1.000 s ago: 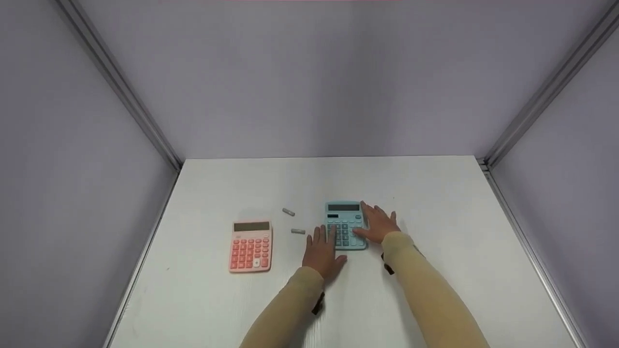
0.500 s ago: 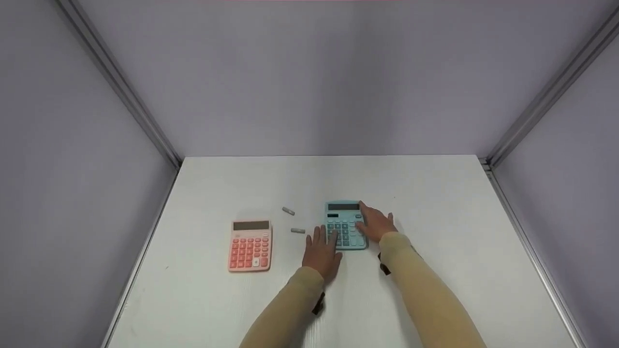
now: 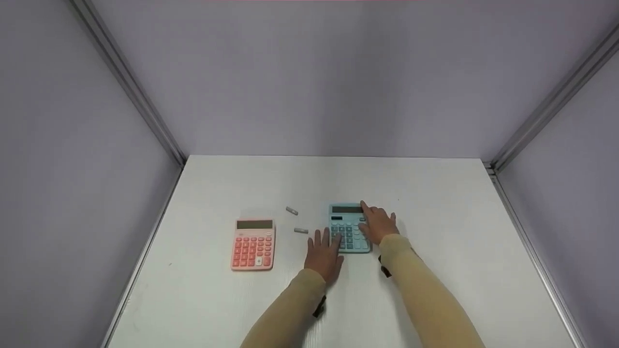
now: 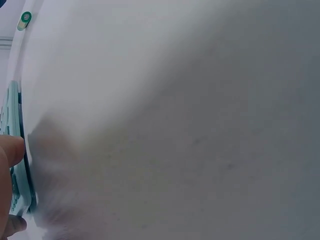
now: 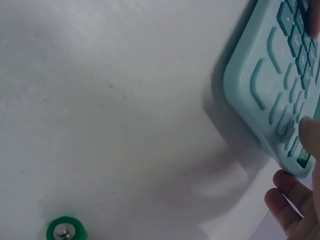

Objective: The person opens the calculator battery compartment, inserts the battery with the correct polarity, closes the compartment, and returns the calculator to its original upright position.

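Observation:
A light-blue calculator (image 3: 355, 234) lies flat on the white table, keys up. My left hand (image 3: 323, 258) is at its lower left corner. The index finger reaches over the keys, and the other fingers lie straight beside the left edge. From the right side my right hand (image 3: 379, 226) touches the calculator, the index finger at the screen's right end and the thumb over the right-hand keys. In the right wrist view that thumb (image 5: 309, 134) lies on the key face, with other fingertips just past the edge. The left wrist view catches only the calculator's side (image 4: 19, 150) and some fingers.
Left of the hands lies a pink calculator (image 3: 253, 244). Two small grey cylinders, like batteries (image 3: 301, 230), rest between the calculators. A green disc with a silver knob (image 5: 65, 231) shows low in the right wrist view. Grey panels (image 3: 309, 77) enclose the table.
The right index finger has straightened at the screen's corner after bending half a second ago. The left thumb has drawn closer to its hand. The calculators keep their places; the head view shifted slightly.

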Available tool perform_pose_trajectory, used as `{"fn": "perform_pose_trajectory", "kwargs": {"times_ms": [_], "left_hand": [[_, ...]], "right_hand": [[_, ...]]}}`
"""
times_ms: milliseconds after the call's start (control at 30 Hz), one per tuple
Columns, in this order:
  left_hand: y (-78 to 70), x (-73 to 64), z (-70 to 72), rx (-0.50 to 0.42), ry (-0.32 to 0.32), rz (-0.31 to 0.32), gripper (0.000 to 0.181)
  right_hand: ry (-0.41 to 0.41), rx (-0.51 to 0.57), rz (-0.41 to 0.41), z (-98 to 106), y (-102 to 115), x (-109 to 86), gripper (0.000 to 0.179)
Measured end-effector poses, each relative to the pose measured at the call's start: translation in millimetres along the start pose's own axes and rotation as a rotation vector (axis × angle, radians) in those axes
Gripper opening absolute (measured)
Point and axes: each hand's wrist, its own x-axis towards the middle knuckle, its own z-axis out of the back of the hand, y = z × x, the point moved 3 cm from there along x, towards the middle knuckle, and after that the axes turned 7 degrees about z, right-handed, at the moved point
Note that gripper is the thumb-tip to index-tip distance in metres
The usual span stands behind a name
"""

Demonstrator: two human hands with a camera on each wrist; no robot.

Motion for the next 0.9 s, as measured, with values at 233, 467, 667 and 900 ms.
{"fn": "perform_pose_trajectory", "kwargs": {"times_ms": [233,467,667,900], "left_hand": [[3.7,-2.3,-2.6,-0.004,-0.029,-0.011,0.063],[9.2,-3.1,-3.2,0.008,-0.054,0.007,0.063],[6.3,-2.9,-1.0,0.017,-0.055,-0.003,0.062],[1.8,-6.3,-1.5,0.043,-0.058,-0.024,0.063]], "right_hand": [[-0.043,-0.065,0.029,-0.4,4.0,0.0,0.068],[-0.004,-0.12,0.062,-0.8,12.3,2.6,0.067],[-0.022,-0.143,0.057,-2.7,6.4,3.2,0.068],[-0.026,-0.121,0.063,-4.9,-1.3,-2.7,0.068]]}}
